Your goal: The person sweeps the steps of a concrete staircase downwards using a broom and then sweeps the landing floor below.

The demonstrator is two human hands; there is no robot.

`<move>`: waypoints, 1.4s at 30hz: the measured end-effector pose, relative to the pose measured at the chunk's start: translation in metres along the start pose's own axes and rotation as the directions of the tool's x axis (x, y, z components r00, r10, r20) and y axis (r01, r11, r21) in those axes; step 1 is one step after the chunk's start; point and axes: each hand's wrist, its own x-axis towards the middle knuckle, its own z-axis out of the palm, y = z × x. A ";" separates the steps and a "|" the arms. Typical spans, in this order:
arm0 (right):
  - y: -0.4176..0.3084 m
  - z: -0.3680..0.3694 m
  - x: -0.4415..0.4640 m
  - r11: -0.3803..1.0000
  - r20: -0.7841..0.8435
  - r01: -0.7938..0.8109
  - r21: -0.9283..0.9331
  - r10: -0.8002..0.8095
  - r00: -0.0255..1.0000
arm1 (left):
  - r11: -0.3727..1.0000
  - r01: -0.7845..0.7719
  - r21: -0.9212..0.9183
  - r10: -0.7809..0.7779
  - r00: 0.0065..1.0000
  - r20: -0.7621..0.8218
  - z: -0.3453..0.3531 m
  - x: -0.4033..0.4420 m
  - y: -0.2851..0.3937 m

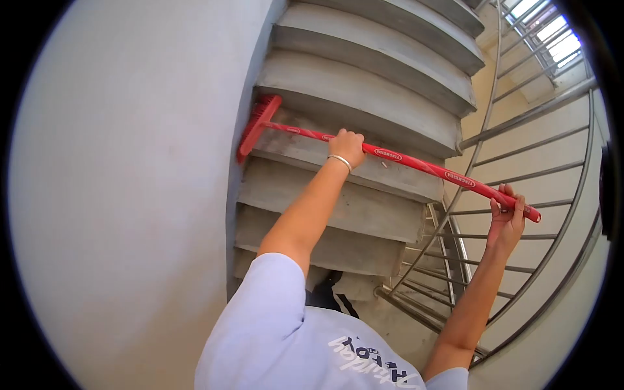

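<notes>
A red broom (pixel 426 167) lies across my view, its long handle sloping down from left to right. My left hand (pixel 348 147) is wrapped round the middle of the handle, with a pale band on the wrist. Near the handle's far end, my right hand (pixel 509 211) grips it with the fingers curled over. The bristled broom head (pixel 259 128) is at the left end of a stair step, against the wall side. A small light-coloured scrap (pixel 384 165) rests on the step just below the handle.
Concrete stairs (pixel 351 208) run up and down the middle of the view. A plain pale wall (pixel 130 162) borders them on the left. Metal railings (pixel 539 179) stand on the right, close to my right hand. A bright window (pixel 552 32) shows at the upper right.
</notes>
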 end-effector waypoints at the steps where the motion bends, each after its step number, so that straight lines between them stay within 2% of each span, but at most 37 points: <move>1: -0.005 0.001 -0.011 1.000 -0.014 -0.002 -0.011 0.002 1.000 | 1.000 0.012 -0.005 -0.011 0.993 0.121 0.006 0.000 0.004; 2: -0.016 -0.001 -0.027 0.998 -0.098 -0.024 -0.056 0.019 0.995 | 1.000 0.024 -0.004 -0.023 0.970 0.243 0.010 -0.006 0.008; 3: -0.021 -0.006 -0.039 0.995 -0.174 -0.040 -0.091 0.024 0.985 | 0.999 -0.010 -0.053 0.021 0.975 0.219 0.019 -0.017 0.012; 5: -0.026 -0.052 -0.071 0.993 -0.278 0.007 -0.121 -0.041 0.960 | 0.991 -0.131 0.020 0.117 0.933 0.341 0.018 -0.036 0.034; 6: -0.040 -0.064 -0.090 0.982 -0.380 0.016 -0.187 -0.088 0.921 | 0.986 -0.168 0.006 0.152 0.910 0.385 0.028 -0.047 0.044; 7: -0.049 -0.086 -0.110 0.958 -0.332 0.095 -0.271 -0.186 0.925 | 0.975 -0.218 -0.048 0.219 0.891 0.399 0.025 -0.062 0.058; 8: -0.058 -0.115 -0.123 0.954 -0.276 0.150 -0.262 -0.222 0.935 | 0.969 -0.240 -0.060 0.244 0.888 0.390 0.022 -0.077 0.070; 10: -0.072 -0.127 -0.135 0.954 -0.259 0.137 -0.267 -0.207 0.943 | 0.956 -0.284 -0.070 0.289 0.877 0.385 0.004 -0.092 0.085; 12: -0.076 -0.133 -0.131 0.968 -0.199 0.187 -0.167 -0.219 0.955 | 0.977 -0.194 -0.083 0.210 0.936 0.283 -0.006 -0.102 0.089; 14: -0.063 -0.129 -0.108 0.988 -0.245 0.125 -0.089 -0.143 0.959 | 0.985 -0.167 -0.036 0.171 0.951 0.256 -0.005 -0.093 0.079; 18: -0.015 -0.099 -0.041 0.993 -0.129 -0.001 0.115 0.016 0.991 | 0.997 -0.040 0.071 0.023 0.974 0.225 -0.006 -0.060 0.050; 20: 0.004 -0.082 0.004 0.994 -0.045 -0.008 0.110 0.013 0.999 | 0.994 0.013 0.106 -0.034 0.979 0.199 0.002 -0.036 0.039; 22: 0.012 -0.052 0.033 0.995 0.012 -0.078 0.064 0.077 0.997 | 0.995 0.037 0.097 -0.054 0.982 0.180 0.022 -0.019 0.027; 23: 0.007 -0.040 0.028 0.996 0.007 -0.075 0.053 0.074 0.997 | 0.995 0.079 0.060 -0.089 0.979 0.183 0.028 -0.009 0.023; 25: -0.009 -0.016 0.019 0.996 -0.029 -0.009 -0.087 0.006 1.000 | 0.993 0.117 0.014 -0.118 0.975 0.187 0.039 -0.002 0.032; 27: -0.019 -0.037 0.002 0.993 -0.096 -0.013 -0.114 0.002 0.995 | 0.999 0.048 -0.010 -0.046 0.988 0.146 0.044 -0.010 0.041; 31: -0.032 -0.112 -0.050 0.987 -0.343 -0.023 -0.157 -0.033 0.939 | 0.986 -0.151 0.065 0.118 0.926 0.359 0.083 -0.039 0.089; 34: -0.053 -0.171 -0.099 0.972 -0.507 -0.047 -0.230 -0.079 0.858 | 0.966 -0.258 -0.027 0.240 0.850 0.468 0.106 -0.073 0.136; 37: -0.085 -0.214 -0.145 0.971 -0.552 -0.039 -0.236 -0.101 0.828 | 0.940 -0.332 -0.079 0.320 0.778 0.540 0.106 -0.110 0.179; 39: -0.101 -0.251 -0.162 0.952 -0.502 0.012 -0.306 -0.172 0.848 | 0.934 -0.342 -0.106 0.346 0.786 0.512 0.092 -0.135 0.200; 41: -0.105 -0.274 -0.167 0.967 -0.476 0.063 -0.249 -0.179 0.861 | 0.931 -0.346 -0.116 0.357 0.799 0.485 0.083 -0.148 0.205; 42: -0.104 -0.272 -0.166 0.974 -0.444 0.112 -0.199 -0.192 0.875 | 0.935 -0.331 -0.132 0.355 0.839 0.413 0.080 -0.153 0.201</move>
